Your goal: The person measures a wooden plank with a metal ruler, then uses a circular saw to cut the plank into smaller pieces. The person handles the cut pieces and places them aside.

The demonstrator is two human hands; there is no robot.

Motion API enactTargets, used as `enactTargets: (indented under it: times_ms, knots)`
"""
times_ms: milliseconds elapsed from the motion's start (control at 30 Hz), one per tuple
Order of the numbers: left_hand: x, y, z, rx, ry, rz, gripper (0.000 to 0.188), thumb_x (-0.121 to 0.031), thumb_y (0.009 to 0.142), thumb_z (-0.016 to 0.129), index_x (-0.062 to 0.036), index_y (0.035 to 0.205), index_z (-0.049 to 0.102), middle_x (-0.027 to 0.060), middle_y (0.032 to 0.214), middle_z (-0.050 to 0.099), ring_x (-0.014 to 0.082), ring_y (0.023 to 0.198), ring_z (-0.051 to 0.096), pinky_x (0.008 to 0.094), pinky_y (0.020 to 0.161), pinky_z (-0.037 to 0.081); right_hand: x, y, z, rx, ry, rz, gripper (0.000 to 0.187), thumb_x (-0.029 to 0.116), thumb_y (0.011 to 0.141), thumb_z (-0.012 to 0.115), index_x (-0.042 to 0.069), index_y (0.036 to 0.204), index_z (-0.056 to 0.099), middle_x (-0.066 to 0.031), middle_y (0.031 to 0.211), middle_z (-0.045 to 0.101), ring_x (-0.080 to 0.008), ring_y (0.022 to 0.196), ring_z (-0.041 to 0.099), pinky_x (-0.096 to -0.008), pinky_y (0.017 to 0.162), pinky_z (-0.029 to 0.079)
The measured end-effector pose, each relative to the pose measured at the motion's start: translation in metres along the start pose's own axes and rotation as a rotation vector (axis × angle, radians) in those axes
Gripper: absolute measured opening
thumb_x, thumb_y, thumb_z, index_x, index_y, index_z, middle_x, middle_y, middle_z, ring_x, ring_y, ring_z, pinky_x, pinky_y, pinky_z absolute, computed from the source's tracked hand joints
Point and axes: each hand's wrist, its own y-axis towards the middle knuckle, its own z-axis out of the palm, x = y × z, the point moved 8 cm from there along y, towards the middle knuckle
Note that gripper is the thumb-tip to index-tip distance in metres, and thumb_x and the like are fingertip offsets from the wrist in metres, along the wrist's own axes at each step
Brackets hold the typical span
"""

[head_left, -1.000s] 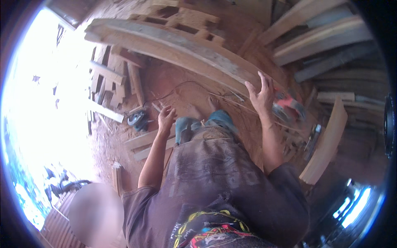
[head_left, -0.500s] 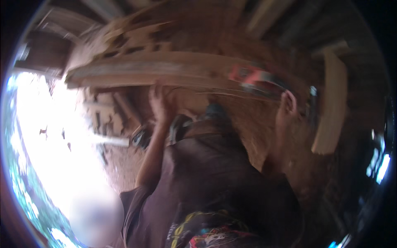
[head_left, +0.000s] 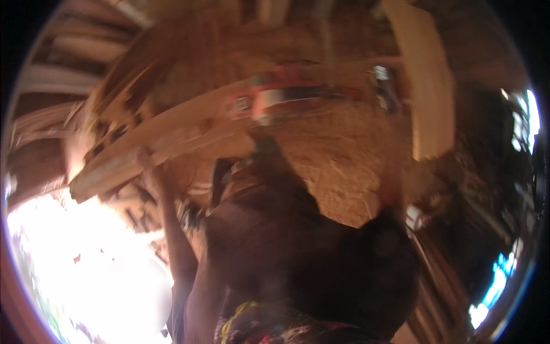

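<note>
A long wooden beam (head_left: 189,120) slants across in front of me, its near-left end lower in the picture. At its near edge, toward that end, is my left hand (head_left: 149,172), fingers stretched out against the wood and holding nothing I can see. On the right part of the beam sits a red and black power tool (head_left: 281,97), blurred, with a round knob at its left end; it looks like a hand planer. My right hand (head_left: 394,143) is smeared by motion, right of the tool and apart from it. Its fingers cannot be made out.
A pale plank (head_left: 429,86) stands out at the right, with a dark, shiny-ended object (head_left: 385,89) beside it. Reddish-brown ground (head_left: 326,178) lies below the beam. Wood scraps (head_left: 134,212) are at the left, and more boards (head_left: 441,281) lie at the lower right.
The whole view has swung, so the beam now tilts down to the left. My right hand is farther from the red tool. My left hand is still at the beam's near edge.
</note>
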Motion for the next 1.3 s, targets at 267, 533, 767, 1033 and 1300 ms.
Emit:
enactTargets:
  times_ms: [267,533,767,1033,1300]
  knots:
    - [-0.021,-0.001,-0.029,0.029,0.092,-0.136,0.100,-0.022,0.093,0.080,-0.0195,0.175,0.024,0.0137,0.183,0.020,0.0433,0.166,0.022,0.0589,0.124,0.036,-0.043,0.076,0.032,0.380,-0.236,0.071,0.082,0.059,0.089,0.079,0.004,0.148,0.064,-0.0237,0.146,0.067,-0.0405,0.136,0.063,-0.0521,0.111,0.049]
    - [0.006,0.004,-0.037,0.016,0.097,-0.072,0.097,-0.021,0.093,0.081,-0.0239,0.175,0.028,0.0166,0.182,0.022,0.0435,0.166,0.024,0.0591,0.122,0.036,-0.066,0.038,0.029,0.161,0.754,0.467,0.045,0.042,0.102,0.077,0.007,0.131,0.073,-0.0097,0.120,0.071,-0.0234,0.104,0.067,-0.0392,0.087,0.056]
    - [0.036,0.023,-0.046,-0.107,0.003,0.087,0.090,-0.031,0.095,0.083,-0.0253,0.172,0.037,0.0175,0.178,0.032,0.0433,0.165,0.028,0.0586,0.124,0.033,0.164,-0.074,-0.057,0.339,1.193,0.280,0.027,0.032,0.111,0.069,0.009,0.124,0.070,-0.0030,0.111,0.062,-0.0140,0.083,0.060,-0.0309,0.072,0.053]
    - [0.073,0.041,-0.038,-0.025,-0.026,0.234,0.090,-0.035,0.096,0.081,-0.0232,0.173,0.036,0.0157,0.180,0.029,0.0416,0.166,0.025,0.0573,0.123,0.037,0.372,-0.272,-0.009,0.742,1.110,0.379,0.026,0.034,0.108,0.072,0.011,0.101,0.061,0.0029,0.074,0.057,-0.0083,0.057,0.055,-0.0276,0.051,0.045]
    - [0.056,0.040,-0.035,0.024,-0.112,0.346,0.092,-0.028,0.095,0.081,-0.0208,0.173,0.033,0.0152,0.182,0.022,0.0391,0.168,0.019,0.0556,0.132,0.030,0.514,-0.361,0.053,1.017,1.215,0.218,0.030,0.029,0.103,0.078,0.008,0.100,0.057,0.0030,0.072,0.053,-0.0076,0.055,0.052,-0.0288,0.047,0.042]
